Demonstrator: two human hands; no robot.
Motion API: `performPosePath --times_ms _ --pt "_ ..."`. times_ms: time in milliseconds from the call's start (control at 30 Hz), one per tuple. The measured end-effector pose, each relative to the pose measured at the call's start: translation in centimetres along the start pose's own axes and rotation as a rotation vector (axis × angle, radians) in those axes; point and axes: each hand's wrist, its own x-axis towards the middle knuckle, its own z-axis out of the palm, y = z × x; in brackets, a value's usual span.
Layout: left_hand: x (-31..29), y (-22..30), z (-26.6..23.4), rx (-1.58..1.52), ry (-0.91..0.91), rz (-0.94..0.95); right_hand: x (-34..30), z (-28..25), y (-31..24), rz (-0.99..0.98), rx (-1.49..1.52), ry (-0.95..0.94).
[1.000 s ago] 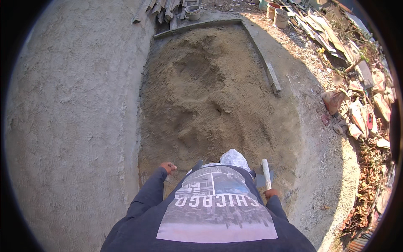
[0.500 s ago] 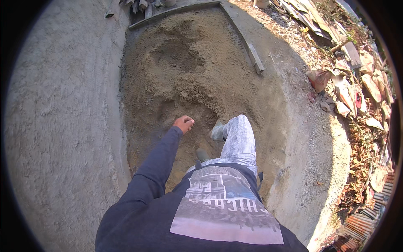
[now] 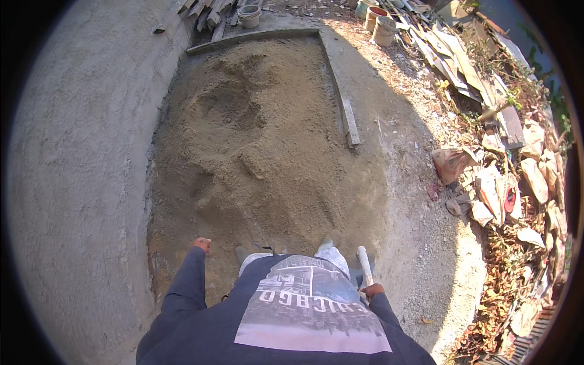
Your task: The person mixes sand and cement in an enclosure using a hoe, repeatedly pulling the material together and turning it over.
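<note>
My left hand [image 3: 202,245] hangs at the near left of the sand heap, its fingers curled closed, with nothing visible in them. Down at my right side, my right hand [image 3: 373,290] grips a pale, round-ended tool handle [image 3: 364,263]. A blue-grey patch shows beside the handle; whether it belongs to the tool I cannot tell. The tool's other end is hidden. Ahead of my feet spreads the heap of brown sand [image 3: 286,152], hollowed by a round pit [image 3: 226,108] at its far left.
A rough grey wall [image 3: 85,164] borders the sand on the left. Boards [image 3: 348,118] edge its far and right sides. Buckets [image 3: 384,31] and planks [image 3: 453,58] lie at the far right, with crumpled paper sacks [image 3: 453,164] and dry leaves farther along that side.
The view has shifted, showing more of the far end. My left hand has moved nearer and leftward. My right hand has come into view, gripping the handle. My raised right leg is now down.
</note>
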Motion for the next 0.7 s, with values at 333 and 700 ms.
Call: performPosePath --times_ms 333,700 --pt "-9.7 31.5 26.3 0.384 -0.419 0.428 14.5 -23.6 -9.8 -0.210 0.353 0.302" --pt "0.7 52.9 33.9 0.877 -0.538 0.736 21.2 -39.7 -20.4 -0.248 0.528 0.192"
